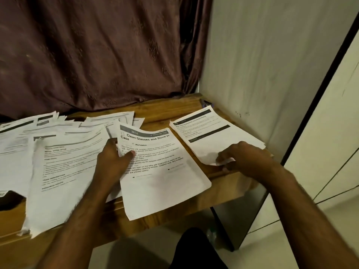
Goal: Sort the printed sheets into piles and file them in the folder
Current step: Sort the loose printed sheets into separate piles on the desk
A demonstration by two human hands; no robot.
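Observation:
Printed white sheets cover a wooden table (pixel 165 111). My left hand (pixel 114 160) grips the left edge of a sheet headed "Clean Glasses and Store in Case" (pixel 163 171), thumb on top of the print. That sheet lies at the table's front, hanging over the edge. My right hand (pixel 246 158) pinches the near corner of a small pile of sheets (pixel 213 136) at the table's right end. A loose spread of sheets (pixel 58 152) fills the left half of the table. No folder is in view.
A dark brown curtain (pixel 97 55) hangs behind the table. A pale wall (pixel 262 65) stands close on the right. A small dark object (pixel 206 102) lies at the table's far right corner. The tiled floor (pixel 291 220) shows below right.

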